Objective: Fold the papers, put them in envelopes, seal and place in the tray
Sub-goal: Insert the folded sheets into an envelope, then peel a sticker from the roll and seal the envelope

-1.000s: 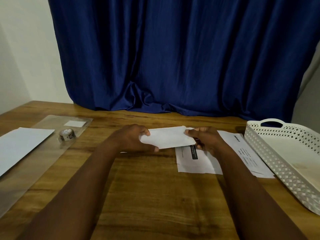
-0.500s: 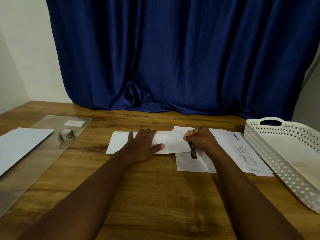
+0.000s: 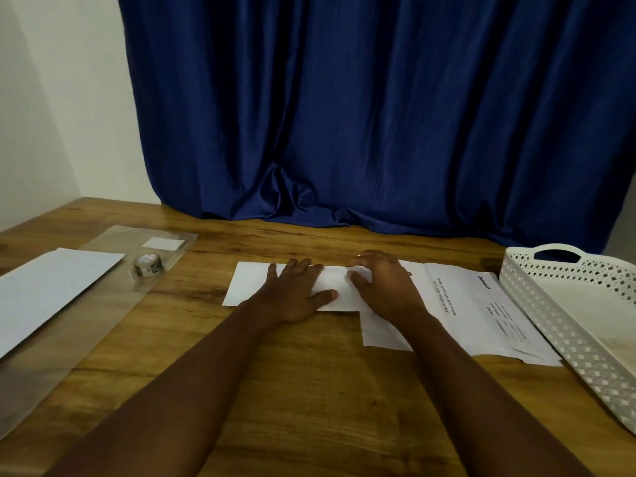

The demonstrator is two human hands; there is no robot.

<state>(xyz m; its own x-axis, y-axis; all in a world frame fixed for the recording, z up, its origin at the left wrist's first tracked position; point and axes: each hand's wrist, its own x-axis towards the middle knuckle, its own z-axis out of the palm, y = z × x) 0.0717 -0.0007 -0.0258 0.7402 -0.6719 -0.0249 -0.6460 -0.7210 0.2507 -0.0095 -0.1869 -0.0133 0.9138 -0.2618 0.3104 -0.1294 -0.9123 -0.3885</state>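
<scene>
A white folded paper point(image 3: 249, 284) lies flat on the wooden table in the middle. My left hand point(image 3: 296, 290) rests flat on its middle with fingers straight. My right hand point(image 3: 382, 284) lies spread over its right end, fingers relaxed, and hides that end. Under and to the right of my right hand lies a printed sheet point(image 3: 481, 311) with black text. The white perforated tray point(image 3: 571, 315) stands at the right edge of the table and appears to hold nothing.
A white envelope point(image 3: 48, 290) lies at the far left on a clear plastic sleeve point(image 3: 103, 304). A small roll of tape point(image 3: 148, 265) sits on that sleeve. A blue curtain point(image 3: 344, 132) hangs behind the table.
The folded paper went from held in the air by both hands to flat on the table. My left hand flattened on it; my right hand uncurled and spread out.
</scene>
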